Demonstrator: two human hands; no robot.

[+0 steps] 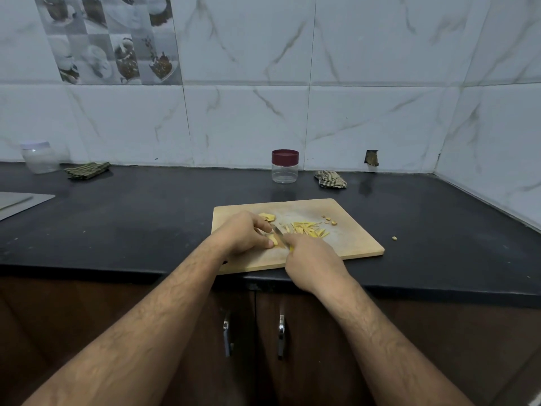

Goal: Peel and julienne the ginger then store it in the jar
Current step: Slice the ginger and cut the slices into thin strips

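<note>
A wooden cutting board (345, 244) lies on a black counter (131, 224), its near edge close to the counter's front lip. The left hand (243, 232) rests on the board with its fingers curled down over a small yellow piece of ginger (272, 239), pinning it in place; the thumb tip shows just in front of the piece. The right hand (310, 259) is closed around the handle of a knife (278, 231), whose thin blade angles up and left, right against the held piece and the left fingers. Just right of the blade lies a loose pile of ginger strips (307, 228), thin and pale yellow, spread across the middle of the board. Another flat ginger slice (267, 216) sits near the board's far left part, behind the left hand. A few small brown scraps (329, 220) lie past the strips, and 1 scrap (394, 238) lies on the counter off the board's right edge. Behind the board, near the tiled wall, stands a clear jar (284, 167) with a dark red lid on. A crumpled cloth (330, 179) sits to its right.
</note>
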